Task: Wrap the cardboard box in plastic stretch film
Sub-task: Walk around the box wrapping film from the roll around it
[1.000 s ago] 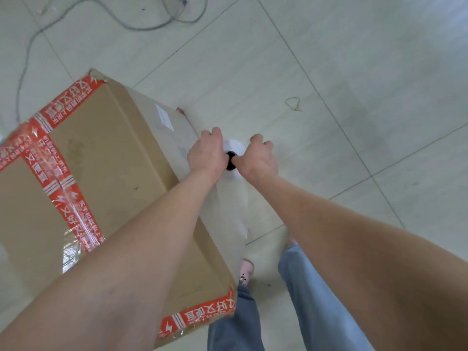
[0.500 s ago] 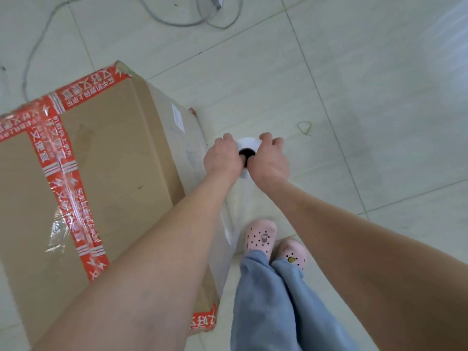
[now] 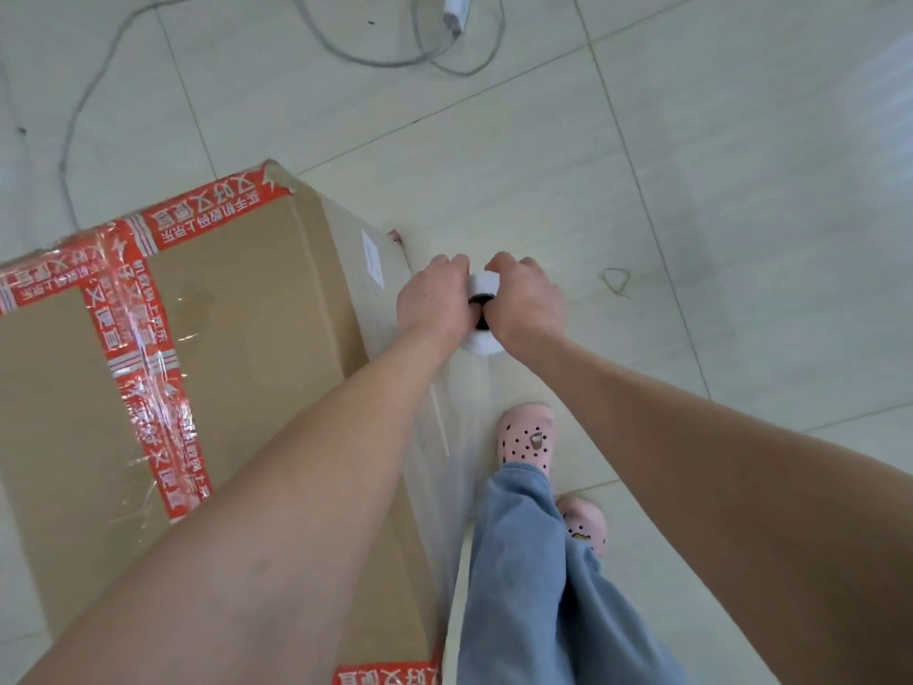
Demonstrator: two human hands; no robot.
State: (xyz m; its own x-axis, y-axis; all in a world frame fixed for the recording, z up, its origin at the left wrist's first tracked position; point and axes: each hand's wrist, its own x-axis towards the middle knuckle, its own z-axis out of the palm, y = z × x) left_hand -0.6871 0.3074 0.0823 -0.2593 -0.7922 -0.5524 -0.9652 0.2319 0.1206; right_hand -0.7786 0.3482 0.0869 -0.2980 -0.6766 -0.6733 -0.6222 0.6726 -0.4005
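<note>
A large brown cardboard box (image 3: pixel 237 368) with red printed tape stands on the tiled floor at the left. Beside its right side I hold a white roll of stretch film (image 3: pixel 481 289) upright, seen from its top end with a dark core. My left hand (image 3: pixel 432 301) grips the roll from the left and my right hand (image 3: pixel 526 304) grips it from the right. A clear sheet of film (image 3: pixel 457 437) runs from the roll back along the box's right face towards me.
My feet in pink clogs (image 3: pixel 526 435) and blue trousers stand right of the box. A grey cable (image 3: pixel 375 56) with a white plug lies on the floor beyond the box. A small loop of string (image 3: pixel 616 280) lies to the right of my hands.
I have stepped forward along the box's right side with the roll in both hands. The box's far corner has come nearer the roll and my feet have moved up.
</note>
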